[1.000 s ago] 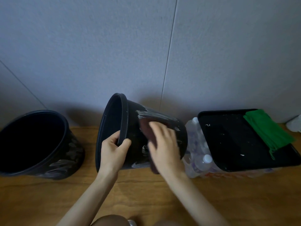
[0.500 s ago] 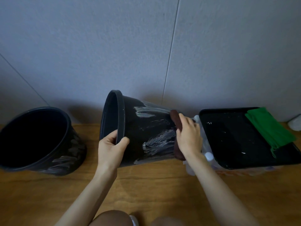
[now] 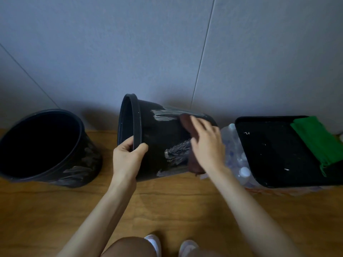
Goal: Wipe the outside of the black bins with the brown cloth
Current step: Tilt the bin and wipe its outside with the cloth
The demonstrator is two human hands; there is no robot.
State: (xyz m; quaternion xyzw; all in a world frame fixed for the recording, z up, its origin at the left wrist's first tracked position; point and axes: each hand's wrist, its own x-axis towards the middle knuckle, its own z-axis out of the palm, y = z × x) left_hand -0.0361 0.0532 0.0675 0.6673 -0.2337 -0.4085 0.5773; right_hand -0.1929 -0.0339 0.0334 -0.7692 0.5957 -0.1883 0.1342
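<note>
A black bin (image 3: 161, 138) lies tilted on its side in the middle, mouth to the left, with whitish smears on its wall. My left hand (image 3: 128, 156) grips its rim, thumb outside and fingers inside. My right hand (image 3: 207, 145) presses the brown cloth (image 3: 187, 125) flat against the bin's side near its base, fingers fairly straight. The cloth hangs down below the palm. A second black bin (image 3: 46, 145) stands at the left, slightly tilted, with pale streaks on its outside.
A black tray (image 3: 274, 153) with a green cloth (image 3: 319, 138) rests on a pack of plastic water bottles (image 3: 235, 158) at the right. A grey wall runs right behind everything. The wooden floor (image 3: 167, 210) lies in front, with my knees and shoes at the bottom.
My right hand slid the cloth from mid-wall to the bin's base end, then slightly back toward the left. The left hand kept its grip on the rim; the bin tipped a little.
</note>
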